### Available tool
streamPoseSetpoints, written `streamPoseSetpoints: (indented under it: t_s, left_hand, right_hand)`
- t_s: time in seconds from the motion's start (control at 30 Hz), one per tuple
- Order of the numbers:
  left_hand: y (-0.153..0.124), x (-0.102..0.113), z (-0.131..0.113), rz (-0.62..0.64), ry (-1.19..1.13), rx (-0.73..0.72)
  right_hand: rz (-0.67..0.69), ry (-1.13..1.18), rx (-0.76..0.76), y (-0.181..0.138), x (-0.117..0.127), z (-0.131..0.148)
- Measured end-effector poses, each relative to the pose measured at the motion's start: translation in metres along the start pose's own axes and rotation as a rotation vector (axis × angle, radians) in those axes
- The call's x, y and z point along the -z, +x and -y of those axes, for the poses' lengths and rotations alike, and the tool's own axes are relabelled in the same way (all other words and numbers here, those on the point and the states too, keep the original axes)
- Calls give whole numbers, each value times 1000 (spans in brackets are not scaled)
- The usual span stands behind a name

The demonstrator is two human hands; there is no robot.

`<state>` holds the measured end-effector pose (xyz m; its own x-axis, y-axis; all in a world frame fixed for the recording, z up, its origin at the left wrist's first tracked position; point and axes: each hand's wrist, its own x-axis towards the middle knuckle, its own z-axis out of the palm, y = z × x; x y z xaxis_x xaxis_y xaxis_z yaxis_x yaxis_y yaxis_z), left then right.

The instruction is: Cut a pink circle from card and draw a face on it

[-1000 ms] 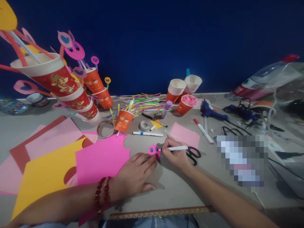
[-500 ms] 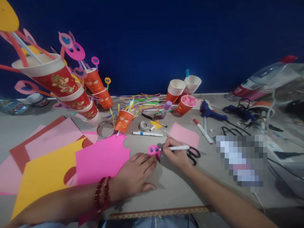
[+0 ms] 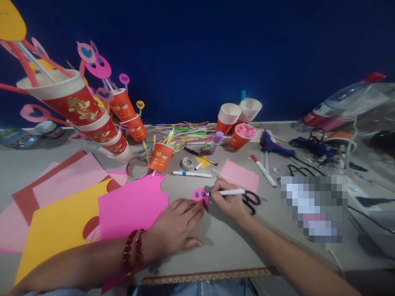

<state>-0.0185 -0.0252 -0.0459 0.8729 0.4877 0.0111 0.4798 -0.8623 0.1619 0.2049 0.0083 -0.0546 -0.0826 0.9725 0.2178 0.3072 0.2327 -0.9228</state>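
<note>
A small pink paper circle [image 3: 200,196] with two blue-purple eye spots lies on the table. My left hand [image 3: 175,224] is flat, fingers stretched out, their tips pressing the circle's lower edge. In my right hand [image 3: 230,202] is a white marker [image 3: 232,192], its black tip touching the right-hand eye spot. Black-handled scissors [image 3: 251,201] lie partly under my right hand. Beside my left hand is a bright pink sheet [image 3: 129,203] with scalloped cut-outs on its right edge. A capped white marker with a blue band [image 3: 191,174] lies just beyond the circle.
Yellow paper [image 3: 58,218] and pink sheets lie at the left. Decorated cups [image 3: 74,102] with paper faces stand behind them. Colourful sticks [image 3: 185,131], tape [image 3: 188,163], a glue stick [image 3: 216,142] and stacked cups [image 3: 228,117] are at the back. A blue glue gun [image 3: 274,146] with cords lies right.
Hardly anything differs: the marker's rear end in my right hand has shifted very slightly, its tip staying at the same eye spot. My left hand has kept its place.
</note>
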Motion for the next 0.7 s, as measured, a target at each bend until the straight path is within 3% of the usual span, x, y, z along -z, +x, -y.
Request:
streamPoseSetpoints:
  t_s: [0.7]
  left_hand:
    - [0, 2, 1, -8, 5, -11]
  right_hand:
    - [-5, -4, 35, 0, -1, 1]
